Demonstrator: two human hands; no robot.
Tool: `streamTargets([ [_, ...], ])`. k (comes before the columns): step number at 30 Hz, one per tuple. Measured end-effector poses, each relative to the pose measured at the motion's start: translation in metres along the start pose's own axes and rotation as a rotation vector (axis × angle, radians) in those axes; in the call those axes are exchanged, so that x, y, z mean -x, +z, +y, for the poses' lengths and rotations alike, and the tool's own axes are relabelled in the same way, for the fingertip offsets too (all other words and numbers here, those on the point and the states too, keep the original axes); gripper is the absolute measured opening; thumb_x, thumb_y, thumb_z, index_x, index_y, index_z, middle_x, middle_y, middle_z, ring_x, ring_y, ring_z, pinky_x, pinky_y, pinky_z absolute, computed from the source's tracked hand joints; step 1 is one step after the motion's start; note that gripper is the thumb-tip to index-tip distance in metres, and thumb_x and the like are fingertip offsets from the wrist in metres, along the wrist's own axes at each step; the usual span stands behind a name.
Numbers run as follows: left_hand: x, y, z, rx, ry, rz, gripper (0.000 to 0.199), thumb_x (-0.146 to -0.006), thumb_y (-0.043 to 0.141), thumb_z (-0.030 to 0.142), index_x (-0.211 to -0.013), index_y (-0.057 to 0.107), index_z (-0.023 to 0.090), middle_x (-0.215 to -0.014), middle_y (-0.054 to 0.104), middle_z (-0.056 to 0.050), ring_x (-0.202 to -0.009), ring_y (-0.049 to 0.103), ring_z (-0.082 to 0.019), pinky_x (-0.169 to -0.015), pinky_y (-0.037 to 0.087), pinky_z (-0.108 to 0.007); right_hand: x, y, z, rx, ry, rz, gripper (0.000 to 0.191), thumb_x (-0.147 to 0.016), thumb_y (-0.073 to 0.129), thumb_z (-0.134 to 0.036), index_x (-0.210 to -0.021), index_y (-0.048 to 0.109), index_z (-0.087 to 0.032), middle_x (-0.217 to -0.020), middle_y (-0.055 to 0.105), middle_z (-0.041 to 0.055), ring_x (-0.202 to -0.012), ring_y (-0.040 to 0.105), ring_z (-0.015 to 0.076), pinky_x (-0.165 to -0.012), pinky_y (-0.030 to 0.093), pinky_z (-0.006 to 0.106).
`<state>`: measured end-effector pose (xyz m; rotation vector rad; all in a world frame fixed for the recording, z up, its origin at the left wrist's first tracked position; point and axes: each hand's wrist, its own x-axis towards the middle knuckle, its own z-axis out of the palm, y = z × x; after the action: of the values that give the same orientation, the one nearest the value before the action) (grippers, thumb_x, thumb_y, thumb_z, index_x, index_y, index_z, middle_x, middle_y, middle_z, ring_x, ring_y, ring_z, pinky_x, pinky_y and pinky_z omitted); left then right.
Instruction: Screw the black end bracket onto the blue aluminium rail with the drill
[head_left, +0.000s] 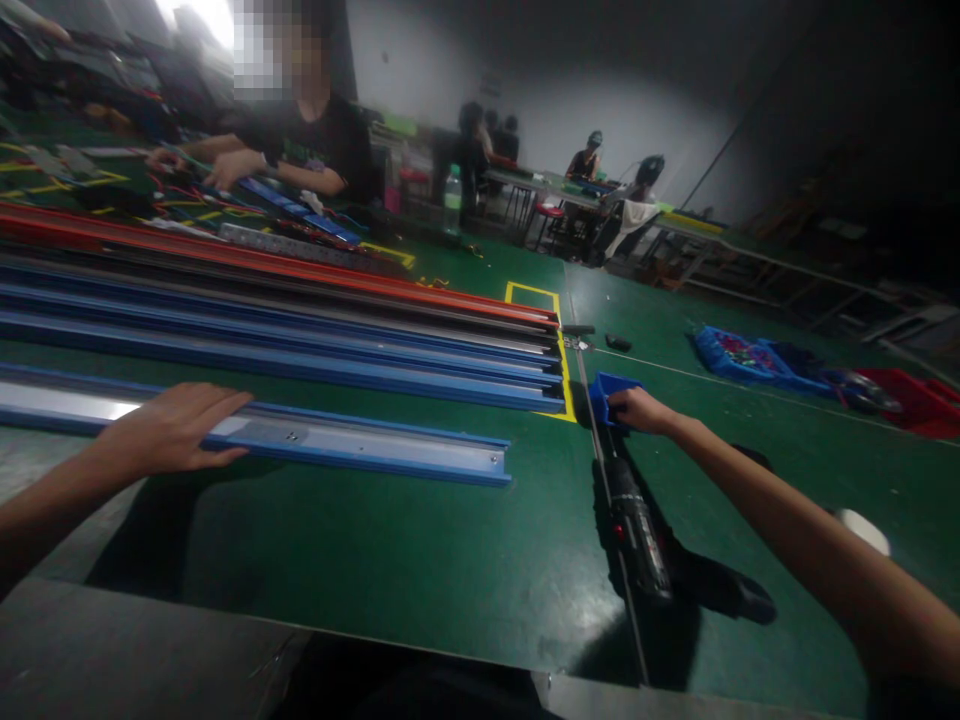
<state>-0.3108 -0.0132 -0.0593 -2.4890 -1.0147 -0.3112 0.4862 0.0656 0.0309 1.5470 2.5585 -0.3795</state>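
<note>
My left hand [176, 428] grips a long blue metal channel [420, 452] across its width, thumb at the near edge and fingers along the far one. Small screws or holes show in the channel's pale inner face. My right hand [639, 410] is at a small blue bin [604, 390], its fingers curled down inside the rim. The fingertips and whatever they touch are hidden there. Just nearer to me than the bin, a black cordless drill [637, 530] lies on its side on the green tabletop [420, 580].
Beyond the held channel lie several blue, black and red channels [360, 345], side by side. Blue trays of small parts [739, 352] and a red tray [911, 400] stand at right. A bottle [452, 200] stands farther back. Across the table a co-worker [315, 150] handles parts and wires.
</note>
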Motion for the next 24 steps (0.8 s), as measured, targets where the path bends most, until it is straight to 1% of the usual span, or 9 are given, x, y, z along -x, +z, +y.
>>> streamTargets([
  [3, -0.0027, -0.0034, 0.0014, 0.006, 0.025, 0.024, 0.053, -0.089, 0.061, 0.048, -0.122, 0.061, 0.006, -0.111, 0.069, -0.021, -0.098, 0.065, -0.031, -0.09, 0.051, -0.046, 0.0019, 0.0019, 0.0025, 0.019, -0.046, 0.012, 0.018, -0.069, 0.052, -0.005, -0.065, 0.067, -0.015, -0.07, 0.069, 0.0045, -0.066, 0.061, 0.0168, -0.067, 0.043, 0.026],
  [8, -0.0022, -0.0016, -0.0009, -0.048, 0.065, 0.032, 0.056, -0.09, 0.058, 0.051, -0.122, 0.06, 0.005, -0.108, 0.069, -0.022, -0.097, 0.064, -0.031, -0.087, 0.052, -0.046, -0.0006, 0.0044, 0.0043, 0.048, -0.089, 0.019, 0.02, -0.07, 0.052, -0.001, -0.066, 0.067, -0.014, -0.072, 0.069, 0.0063, -0.067, 0.062, 0.0176, -0.067, 0.043, 0.026],
  [12, 0.0007, 0.0015, -0.0022, -0.037, 0.034, 0.014, 0.058, -0.091, 0.056, 0.054, -0.122, 0.06, 0.006, -0.11, 0.07, -0.022, -0.099, 0.064, -0.031, -0.089, 0.052, -0.046, -0.0017, 0.0022, 0.0023, 0.06, -0.095, 0.01, 0.023, -0.069, 0.052, 0.001, -0.069, 0.069, -0.014, -0.074, 0.07, 0.0073, -0.068, 0.063, 0.0183, -0.066, 0.043, 0.026],
  [16, -0.0001, -0.0013, -0.0002, 0.002, -0.008, -0.038, 0.057, -0.091, 0.055, 0.053, -0.121, 0.062, 0.005, -0.112, 0.069, -0.023, -0.102, 0.064, -0.032, -0.091, 0.051, -0.048, 0.001, -0.0006, 0.0013, 0.061, -0.102, -0.006, 0.022, -0.072, 0.054, 0.0, -0.076, 0.071, -0.013, -0.078, 0.072, 0.008, -0.07, 0.065, 0.0191, -0.067, 0.045, 0.026],
  [20, -0.0013, -0.0035, 0.0013, 0.023, -0.071, -0.068, 0.058, -0.088, 0.054, 0.058, -0.117, 0.064, 0.009, -0.111, 0.071, -0.02, -0.102, 0.064, -0.031, -0.093, 0.051, -0.047, 0.0022, 0.0004, 0.0029, 0.066, -0.1, -0.008, 0.021, -0.071, 0.055, 0.0, -0.074, 0.071, -0.014, -0.081, 0.072, 0.008, -0.074, 0.066, 0.0198, -0.071, 0.047, 0.027],
  [24, 0.0001, -0.0018, 0.0008, -0.02, -0.047, -0.061, 0.059, -0.089, 0.053, 0.058, -0.118, 0.064, 0.008, -0.111, 0.071, -0.02, -0.102, 0.064, -0.03, -0.093, 0.051, -0.046, 0.0006, 0.0036, 0.0029, 0.073, -0.082, -0.009, 0.022, -0.071, 0.054, 0.002, -0.073, 0.071, -0.014, -0.08, 0.072, 0.008, -0.074, 0.066, 0.0195, -0.07, 0.048, 0.027],
])
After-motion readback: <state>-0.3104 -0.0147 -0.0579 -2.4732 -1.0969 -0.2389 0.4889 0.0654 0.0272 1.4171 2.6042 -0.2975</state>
